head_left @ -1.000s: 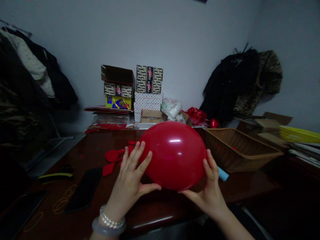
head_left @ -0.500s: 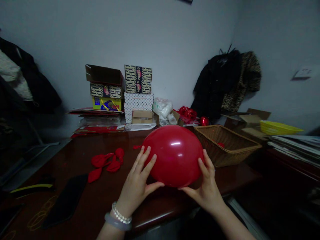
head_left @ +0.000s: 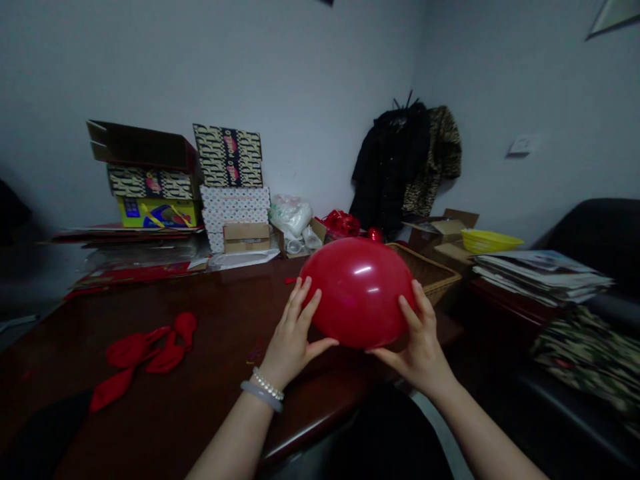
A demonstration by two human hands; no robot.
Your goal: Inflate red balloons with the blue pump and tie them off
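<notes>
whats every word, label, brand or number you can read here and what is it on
"POMELO", twice, running sideways: on the upright patterned box atop the white dotted boxes.
Too small or blurred to read: print on the lower patterned box, yellow-and-blue box, plastic bag and stacked papers.
No lettering shows on the red balloon.

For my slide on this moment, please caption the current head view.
Two bare hands hold a round, glossy red balloon above a dark brown polished table.
</notes>
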